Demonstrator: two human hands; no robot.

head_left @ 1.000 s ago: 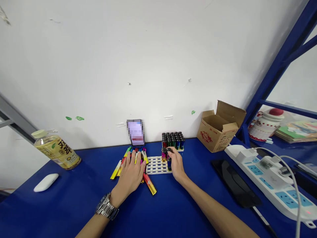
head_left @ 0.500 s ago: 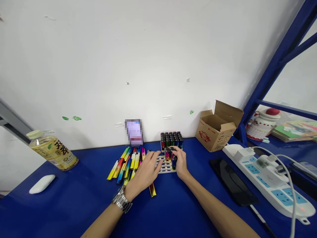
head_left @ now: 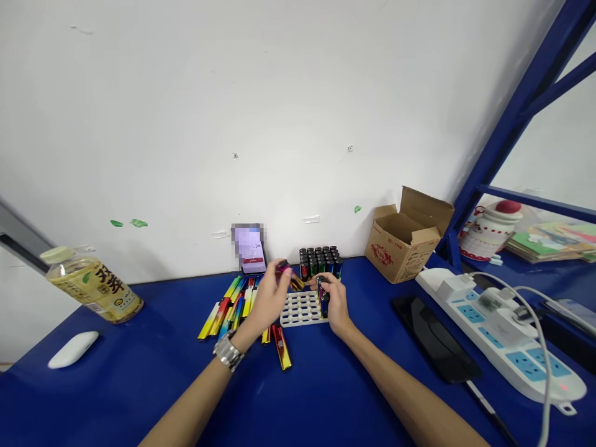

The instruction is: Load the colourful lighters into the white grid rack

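My left hand (head_left: 274, 297) is closed on a shiny purple-and-gold piece (head_left: 296, 280) with a dark end, raised over the white holed rack (head_left: 302, 309). At the rack's right end my right hand (head_left: 336, 302) curls its fingers round several upright, battery-like cylinders (head_left: 323, 299) with black tops; its fingertips partly hide them. Most of the rack's holes in view have nothing in them. Left of the rack lies a pile of shiny coloured strips (head_left: 228, 312). One red-and-gold strip (head_left: 282, 349) lies in front of it. Behind the rack several black-topped cylinders (head_left: 320, 263) stand in rows.
A phone (head_left: 252, 251) leans on the wall. At left are a drink bottle (head_left: 102, 288) and a white case (head_left: 73, 349). An open cardboard box (head_left: 400, 242), a black phone (head_left: 436, 338) and a power strip (head_left: 505, 347) with cables are at right.
My left hand has lifted off the rack area and now holds the purple-and-gold piece. Fewer cylinders show by my right hand, which stays at the rack's right end.
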